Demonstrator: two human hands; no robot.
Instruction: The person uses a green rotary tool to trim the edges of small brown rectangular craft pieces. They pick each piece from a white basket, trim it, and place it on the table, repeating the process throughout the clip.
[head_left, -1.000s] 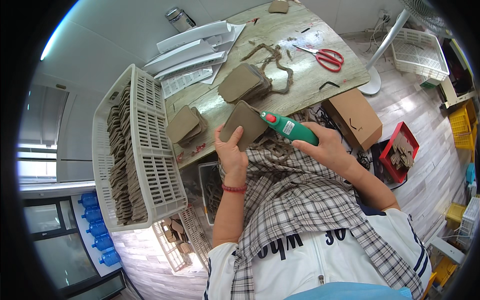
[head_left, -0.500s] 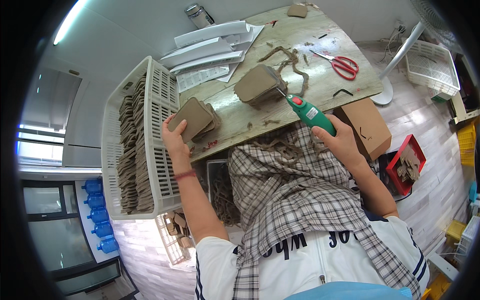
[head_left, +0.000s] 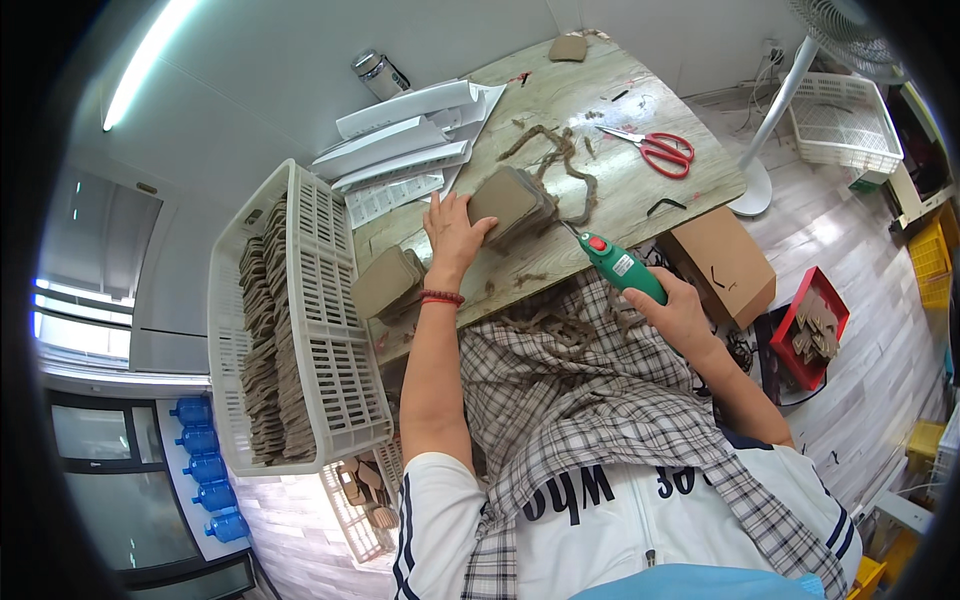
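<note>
My right hand (head_left: pixel 672 310) is wrapped round a green handheld power tool (head_left: pixel 622 268) with a red button and a thin metal tip. The tip points at the right side of a stack of brown rounded pads (head_left: pixel 508 203) on the table. At the left edge of this stack is my left hand (head_left: pixel 453 235), fingers spread, thumb by the stack's near side; nothing shows lifted in it. A second, smaller stack of brown pads (head_left: pixel 385 280) lies at the table's near left, beside my left forearm. Fuzzy brown trimmed strips (head_left: pixel 575 175) curl behind the larger stack.
Red-handled scissors (head_left: pixel 665 155) lie on the table (head_left: pixel 660 105), right of the strips. Paper sheets (head_left: pixel 405 135) and a metal flask (head_left: pixel 380 73) are at the back left. A white crate (head_left: pixel 325 330) of pads stands left. A cardboard box (head_left: pixel 722 265) and red tray (head_left: pixel 835 320) sit right.
My left hand has left the smaller stack and moved right to the larger one. My right hand still holds the power tool, its tip slightly farther from the pads.
</note>
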